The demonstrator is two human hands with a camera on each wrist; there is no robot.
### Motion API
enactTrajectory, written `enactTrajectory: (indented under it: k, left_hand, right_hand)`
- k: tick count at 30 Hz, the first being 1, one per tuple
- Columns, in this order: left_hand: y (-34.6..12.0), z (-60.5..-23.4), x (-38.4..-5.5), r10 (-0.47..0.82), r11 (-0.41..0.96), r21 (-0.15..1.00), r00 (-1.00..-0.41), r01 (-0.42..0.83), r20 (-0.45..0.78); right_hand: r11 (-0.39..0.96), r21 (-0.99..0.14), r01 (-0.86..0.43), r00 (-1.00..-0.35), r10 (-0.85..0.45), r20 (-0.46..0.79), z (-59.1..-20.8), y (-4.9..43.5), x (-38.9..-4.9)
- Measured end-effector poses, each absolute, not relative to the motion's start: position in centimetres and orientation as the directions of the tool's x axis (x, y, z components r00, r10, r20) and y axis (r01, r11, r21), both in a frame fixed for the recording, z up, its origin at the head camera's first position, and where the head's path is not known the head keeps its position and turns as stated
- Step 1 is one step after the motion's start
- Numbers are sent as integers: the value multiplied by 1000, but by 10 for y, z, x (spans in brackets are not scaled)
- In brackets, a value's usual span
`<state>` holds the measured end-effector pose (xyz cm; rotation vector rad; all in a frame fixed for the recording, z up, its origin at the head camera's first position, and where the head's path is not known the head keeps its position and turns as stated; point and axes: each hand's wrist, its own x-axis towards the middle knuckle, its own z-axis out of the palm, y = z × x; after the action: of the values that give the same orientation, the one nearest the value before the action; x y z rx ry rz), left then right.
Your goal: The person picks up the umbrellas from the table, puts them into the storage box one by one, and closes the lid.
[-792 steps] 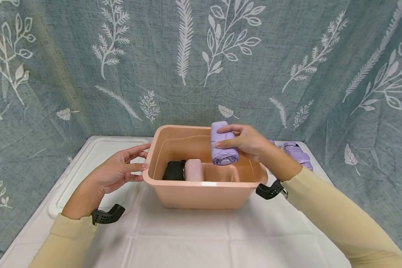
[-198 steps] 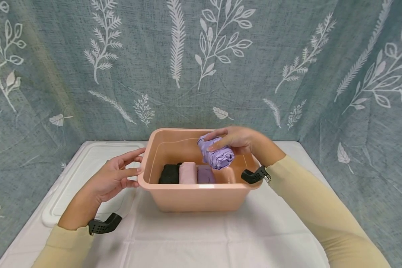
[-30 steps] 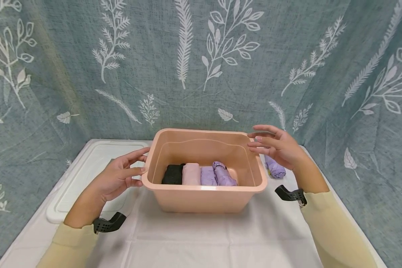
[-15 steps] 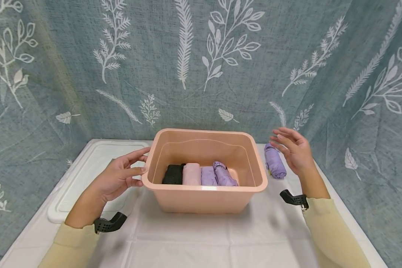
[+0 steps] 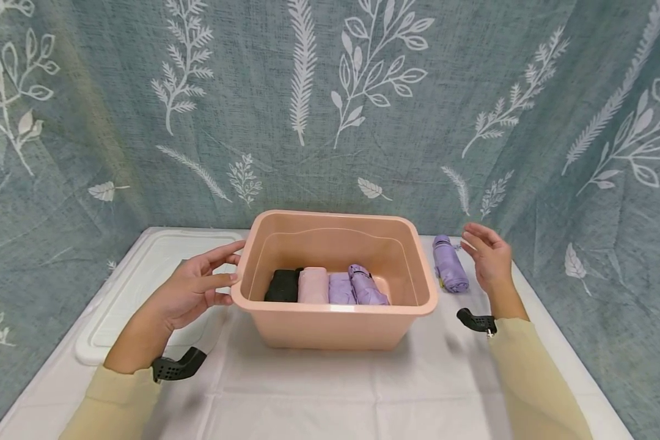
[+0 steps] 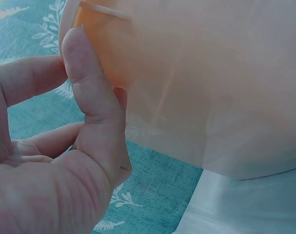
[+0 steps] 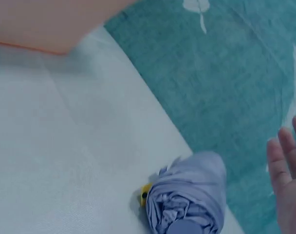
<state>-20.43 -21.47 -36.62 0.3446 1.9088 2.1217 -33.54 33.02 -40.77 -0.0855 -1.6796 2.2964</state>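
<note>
At the left end of a peach plastic bin [image 5: 330,330], my left hand [image 5: 195,284] pinches the rim between thumb and fingers. Inside the bin lie a black bundle [image 5: 282,286], a pink rolled bundle [image 5: 313,285], a light purple bundle [image 5: 341,288] and a purple folded umbrella [image 5: 367,286], side by side along the near wall. Another purple folded umbrella [image 5: 450,266] rests on the table right of the bin, its rolled cloth end facing me. My right hand [image 5: 488,256] hovers just right of this umbrella, fingers loosely bent with nothing held.
A white lid [image 5: 143,293] lies flat on the table at the left, partly behind my left arm. White cloth [image 5: 302,391] covers the table. Behind and at both sides hangs a teal curtain [image 5: 275,122] with white leaf prints.
Over the last second my right hand has gone from the bin's right rim to the umbrella's right side. Since the oldest frame, two purple bundles have joined those in the bin.
</note>
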Motion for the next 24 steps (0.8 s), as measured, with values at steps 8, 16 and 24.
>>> enactTrajectory:
  k: [8, 16, 24]
  left_hand:
    - [-215, -365, -203, 341, -94, 994, -940, -47, -12]
    - [-215, -367, -203, 341, -108, 993, -940, -46, -6]
    - [-215, -368, -203, 332, -104, 993, -943, -49, -12]
  right_hand:
    - [-61, -998, -3, -960, 279, -14, -424, 339, -351]
    - [204, -963, 179, -974, 173, -144, -439, 339, -361]
    - [307, -928, 209, -977, 106, -185, -446, 339, -363]
